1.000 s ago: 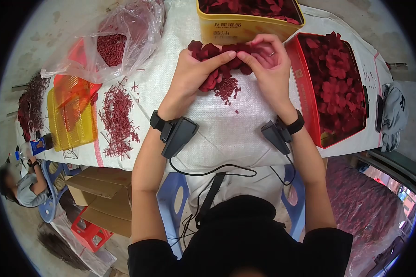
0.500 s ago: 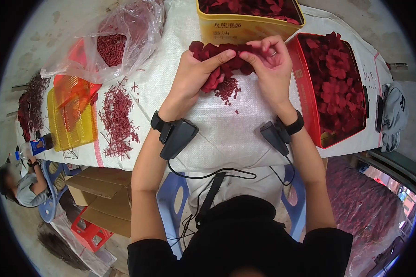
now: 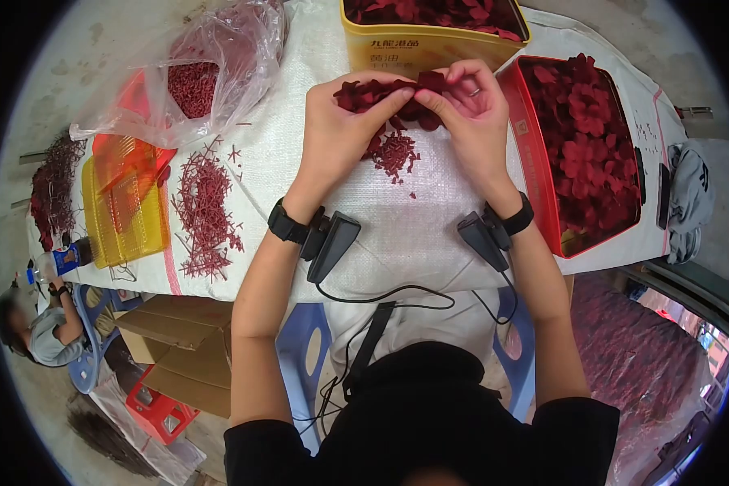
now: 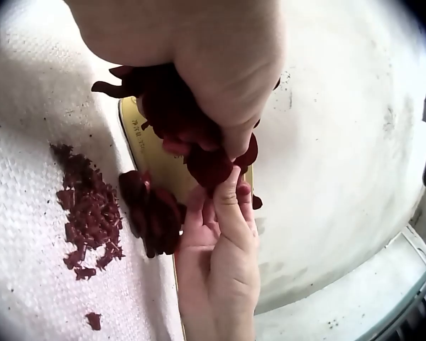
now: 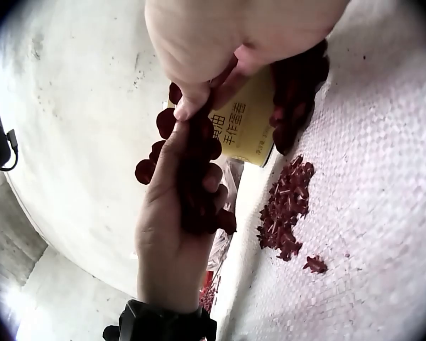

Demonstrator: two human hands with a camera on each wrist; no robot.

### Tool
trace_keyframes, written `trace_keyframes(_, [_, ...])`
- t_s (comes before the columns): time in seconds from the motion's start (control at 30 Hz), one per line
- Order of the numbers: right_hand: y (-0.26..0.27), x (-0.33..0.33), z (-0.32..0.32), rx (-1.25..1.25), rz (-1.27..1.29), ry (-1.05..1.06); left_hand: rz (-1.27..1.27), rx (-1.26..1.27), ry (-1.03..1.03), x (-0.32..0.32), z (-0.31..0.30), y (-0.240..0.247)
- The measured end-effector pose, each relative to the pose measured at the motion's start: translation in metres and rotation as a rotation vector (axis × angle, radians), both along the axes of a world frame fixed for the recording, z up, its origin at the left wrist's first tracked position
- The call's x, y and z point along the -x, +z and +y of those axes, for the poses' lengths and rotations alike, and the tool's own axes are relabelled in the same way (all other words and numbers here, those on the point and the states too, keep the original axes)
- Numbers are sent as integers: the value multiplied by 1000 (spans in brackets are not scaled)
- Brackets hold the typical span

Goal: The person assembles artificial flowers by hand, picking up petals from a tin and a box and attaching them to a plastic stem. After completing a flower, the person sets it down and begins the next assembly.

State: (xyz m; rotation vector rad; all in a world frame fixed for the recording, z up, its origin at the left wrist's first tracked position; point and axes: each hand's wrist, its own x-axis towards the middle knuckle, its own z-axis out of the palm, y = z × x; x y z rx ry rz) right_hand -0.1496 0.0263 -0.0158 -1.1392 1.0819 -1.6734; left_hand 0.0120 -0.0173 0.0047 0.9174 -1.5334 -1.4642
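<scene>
My left hand [image 3: 377,101] grips a bunch of dark red fabric petals [image 3: 364,91] above the white woven table cover [image 3: 429,219]. My right hand [image 3: 439,91] meets it from the right and pinches a petal at the bunch's edge. In the left wrist view the left hand [image 4: 216,106] holds the petals [image 4: 174,106], and the right hand [image 4: 220,249] reaches up to them. From the right wrist, the right hand [image 5: 206,85] pinches the petals [image 5: 199,177] held by the left hand [image 5: 170,220]. A small pile of red bits [image 3: 393,152] lies under the hands.
A yellow tin [image 3: 429,47] and a red tin [image 3: 535,174], both full of red petals, stand behind and to the right. Left of the hands are red stems [image 3: 206,206], a plastic bag [image 3: 219,69] and yellow and orange baskets [image 3: 125,202]. A person [image 3: 32,324] sits lower left.
Both hands have moved slightly up toward the yellow tin with the petal bunch. My left wrist has turned, and the bunch is gathered tighter.
</scene>
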Motion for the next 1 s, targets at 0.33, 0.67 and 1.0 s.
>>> trace_keyframes(0.33, [-1,0,1,35,117,-56,22,34,-26,0,1,1])
trace_keyframes(0.67, [-2,0,2,72,232,-171,-13,-63,-30,0,1,5])
trace_keyframes(1.0, [3,0,3,61,263,-142,-1,39,-37,0,-2,-6])
